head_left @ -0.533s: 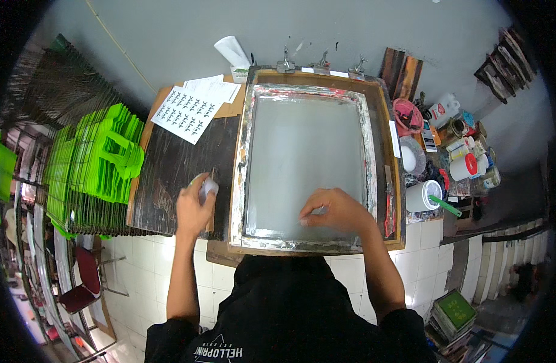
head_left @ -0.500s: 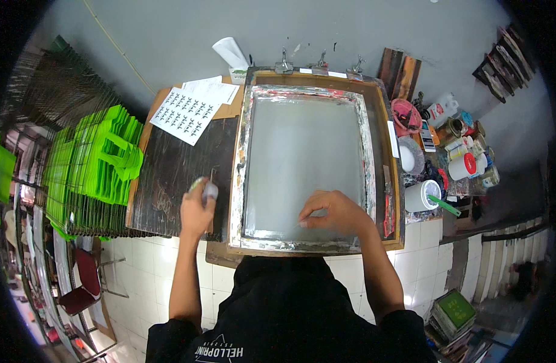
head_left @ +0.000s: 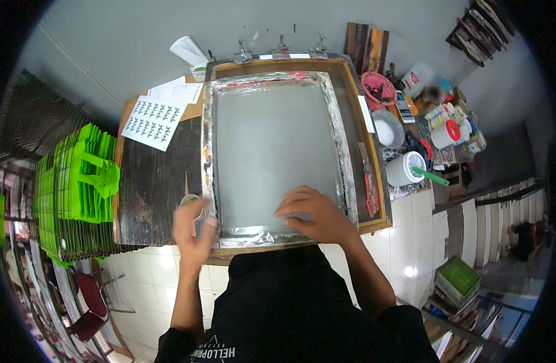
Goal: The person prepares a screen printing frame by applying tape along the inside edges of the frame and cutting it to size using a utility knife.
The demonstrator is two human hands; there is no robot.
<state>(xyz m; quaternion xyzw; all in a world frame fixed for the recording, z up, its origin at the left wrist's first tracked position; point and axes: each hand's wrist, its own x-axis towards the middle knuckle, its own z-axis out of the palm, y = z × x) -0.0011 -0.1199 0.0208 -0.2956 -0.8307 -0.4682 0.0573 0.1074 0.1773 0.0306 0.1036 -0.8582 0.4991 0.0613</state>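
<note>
A screen-printing frame point(head_left: 340, 145) with a grey mesh point(head_left: 272, 151) lies in front of me, its paint-spattered rim resting on a larger wooden-edged board. At the frame's lower left side, my left hand point(head_left: 192, 233) is curled round a small roll of tape point(head_left: 192, 199), blurred by motion. My right hand point(head_left: 317, 215) hovers over the lower right of the mesh, palm down. Its fingers are bent and the tips close to the thumb; whatever lies between them is too small to make out.
Printed paper sheets point(head_left: 154, 121) lie on a dark board point(head_left: 157, 181) at left, beside a rack of green bags point(head_left: 87, 175). On the right stand a white tub point(head_left: 406, 169) with a green spatula point(head_left: 432, 177), a pink basket point(head_left: 378, 89) and several jars. Metal clamps point(head_left: 282, 48) line the far edge.
My view has shifted, so the table sits further left. My left hand has come nearer to the frame with the roll. The right hand's fingers have spread somewhat from a tight pinch.
</note>
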